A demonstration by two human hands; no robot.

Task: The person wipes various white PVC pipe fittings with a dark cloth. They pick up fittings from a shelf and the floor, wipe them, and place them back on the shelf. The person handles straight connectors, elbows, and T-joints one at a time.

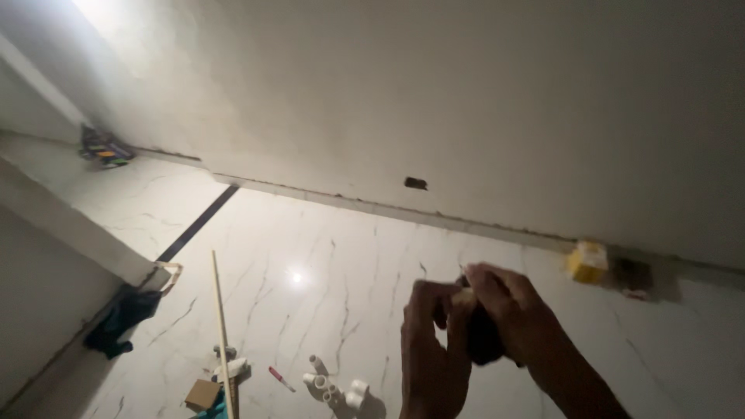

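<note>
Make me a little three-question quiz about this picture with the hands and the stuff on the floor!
1. True or false: both hands are holding one small dark object together.
2. What lies on the floor nearest below the hands? A) white pipe fittings B) a blue bucket C) a ladder
3. Fill in: the yellow box sits against the base of the ____.

Key:
1. True. The left hand and right hand meet around a small dark object.
2. A. The white pipe fittings lie just left of the hands.
3. Wall. The yellow box sits where the wall meets the marble floor.
</note>
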